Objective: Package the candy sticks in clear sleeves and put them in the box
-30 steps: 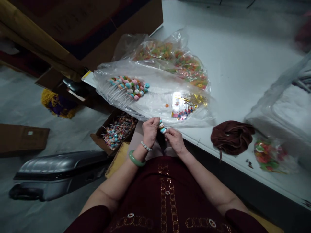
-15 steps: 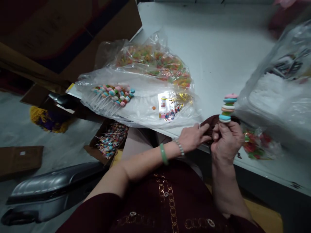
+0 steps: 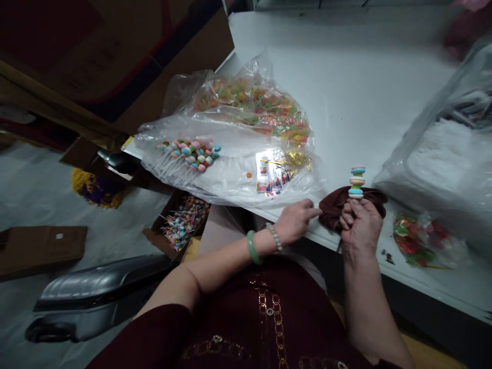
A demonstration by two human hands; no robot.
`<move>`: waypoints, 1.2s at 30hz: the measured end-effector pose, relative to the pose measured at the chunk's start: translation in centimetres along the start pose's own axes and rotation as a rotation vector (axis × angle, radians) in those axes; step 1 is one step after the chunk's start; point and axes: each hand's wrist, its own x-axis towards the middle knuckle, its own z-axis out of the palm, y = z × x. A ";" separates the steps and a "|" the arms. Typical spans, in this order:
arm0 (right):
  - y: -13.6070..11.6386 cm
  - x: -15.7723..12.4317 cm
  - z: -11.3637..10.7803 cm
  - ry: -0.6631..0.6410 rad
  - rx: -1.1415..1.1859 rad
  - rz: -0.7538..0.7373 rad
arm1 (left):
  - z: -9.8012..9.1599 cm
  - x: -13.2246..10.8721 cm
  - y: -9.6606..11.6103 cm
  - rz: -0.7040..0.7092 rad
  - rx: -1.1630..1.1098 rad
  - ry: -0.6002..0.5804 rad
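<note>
Two hands (image 3: 295, 221) (image 3: 359, 224), one candy stack (image 3: 356, 182)

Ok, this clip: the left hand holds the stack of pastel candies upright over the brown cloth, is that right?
Not quite, the hand is wrong. The head view shows the right hand holding the stack of pastel candies upright over the brown cloth, not the left hand.

The left forearm (image 3: 223, 269) lies low across the body, and the left hand (image 3: 295, 221) reaches rightward, palm down, its fingers (image 3: 305, 209) loosely extended, index foremost. The right forearm (image 3: 365, 302) rises nearly upright, with the right hand (image 3: 359, 223) just beside the left, curled into a closed grip.
</note>
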 end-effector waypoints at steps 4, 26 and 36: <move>0.5 -0.1 -0.3 -0.006 -0.002 -0.041 | -4.1 -0.6 -3.9 -0.461 0.274 0.299; -0.8 -5.2 4.6 -0.182 -0.072 -0.144 | -8.6 -3.9 -7.8 -0.559 0.354 0.547; 5.4 -7.8 13.8 -0.469 -0.079 0.230 | -5.4 -11.1 -6.2 -0.178 0.253 0.521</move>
